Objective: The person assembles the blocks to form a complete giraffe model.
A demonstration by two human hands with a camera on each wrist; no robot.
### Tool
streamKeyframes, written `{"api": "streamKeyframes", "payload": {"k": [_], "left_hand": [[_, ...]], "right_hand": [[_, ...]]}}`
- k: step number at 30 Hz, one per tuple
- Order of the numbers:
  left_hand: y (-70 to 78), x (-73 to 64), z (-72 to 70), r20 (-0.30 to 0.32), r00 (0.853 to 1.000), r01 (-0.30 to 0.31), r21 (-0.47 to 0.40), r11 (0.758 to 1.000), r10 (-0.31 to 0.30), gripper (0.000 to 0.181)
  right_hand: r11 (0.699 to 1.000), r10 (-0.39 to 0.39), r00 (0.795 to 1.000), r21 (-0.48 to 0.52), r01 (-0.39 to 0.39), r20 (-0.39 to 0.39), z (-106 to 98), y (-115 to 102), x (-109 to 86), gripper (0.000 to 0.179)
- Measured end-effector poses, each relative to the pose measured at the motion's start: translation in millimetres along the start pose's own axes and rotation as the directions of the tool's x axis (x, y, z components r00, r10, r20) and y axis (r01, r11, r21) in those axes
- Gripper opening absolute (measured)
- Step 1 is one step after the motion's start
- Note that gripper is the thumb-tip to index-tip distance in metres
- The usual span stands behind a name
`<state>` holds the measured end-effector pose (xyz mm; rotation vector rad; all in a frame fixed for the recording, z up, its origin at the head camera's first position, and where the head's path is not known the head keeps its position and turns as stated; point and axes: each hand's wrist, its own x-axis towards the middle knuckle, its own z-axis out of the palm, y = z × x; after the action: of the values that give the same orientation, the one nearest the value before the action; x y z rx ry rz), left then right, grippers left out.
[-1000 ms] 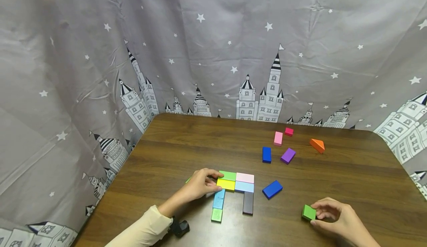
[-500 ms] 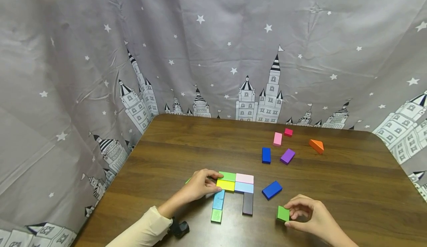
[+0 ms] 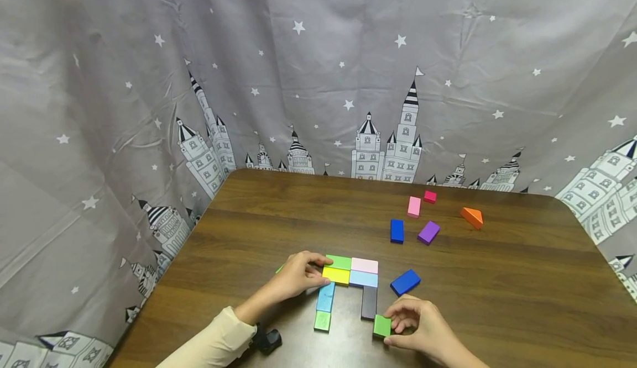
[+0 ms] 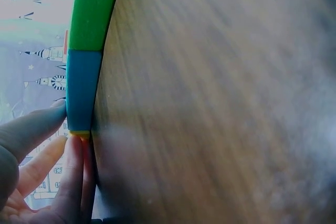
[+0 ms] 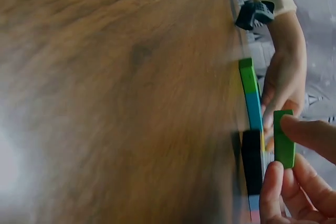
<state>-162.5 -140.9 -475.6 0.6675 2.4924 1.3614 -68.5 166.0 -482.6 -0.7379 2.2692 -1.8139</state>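
My right hand [image 3: 420, 324] pinches a small green block [image 3: 382, 326] between thumb and fingers, just off the near end of the black block [image 3: 369, 303]. In the right wrist view the held green block [image 5: 284, 140] appears above the black one. With fingertips on the left ends of the flat green block [image 3: 339, 262] and yellow block [image 3: 335, 276], my left hand [image 3: 297, 274] rests at the assembled shape. Pink [image 3: 365, 265] and light blue [image 3: 364, 278] blocks join them on the right. Below the yellow one run a blue block [image 3: 325, 298] and a small green block [image 3: 322, 320].
Loose on the table [image 3: 239, 219] lie two dark blue blocks [image 3: 405, 283], a purple block [image 3: 428, 232], a pink block [image 3: 414, 206], a red block [image 3: 430, 196] and an orange triangle [image 3: 471, 217]. A green piece [image 3: 280, 269] peeks out behind my left hand. Behind hangs a grey curtain [image 3: 298, 80].
My right hand has carried the green block leftward across the table, from the right side to the near end of the black block. The left hand has stayed in place.
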Motion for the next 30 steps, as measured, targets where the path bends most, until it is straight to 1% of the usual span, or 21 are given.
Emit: {"api": "streamKeyframes", "payload": {"k": [7, 14, 24, 30], "left_hand": [[0.2, 0.7, -0.7, -0.002, 1.0, -0.001, -0.007, 1.0, 0.001, 0.036], [0.3, 0.7, -1.0, 0.002, 1.0, 0.001, 0.0, 1.0, -0.001, 0.036], [0.9, 0.7, -1.0, -0.006, 1.0, -0.006, 0.013, 1.0, 0.006, 0.036], [0.9, 1.2, -1.1, -0.004, 1.0, -0.003, -0.006, 1.0, 0.003, 0.036]], "right_hand": [[0.997, 0.077, 0.997, -0.002, -0.077, 0.009, 10.0, -0.4, 10.6, 0.033], [0.992, 0.126, 0.992, -0.021, -0.126, -0.005, 15.7, 0.0, 14.6, 0.033], [0.992, 0.106, 0.994, -0.072, -0.108, -0.024, 21.1, 4.1, 16.1, 0.034], [0.988, 0.105, 0.994, -0.11, -0.108, -0.03, 23.4, 5.0, 16.4, 0.035]]}}
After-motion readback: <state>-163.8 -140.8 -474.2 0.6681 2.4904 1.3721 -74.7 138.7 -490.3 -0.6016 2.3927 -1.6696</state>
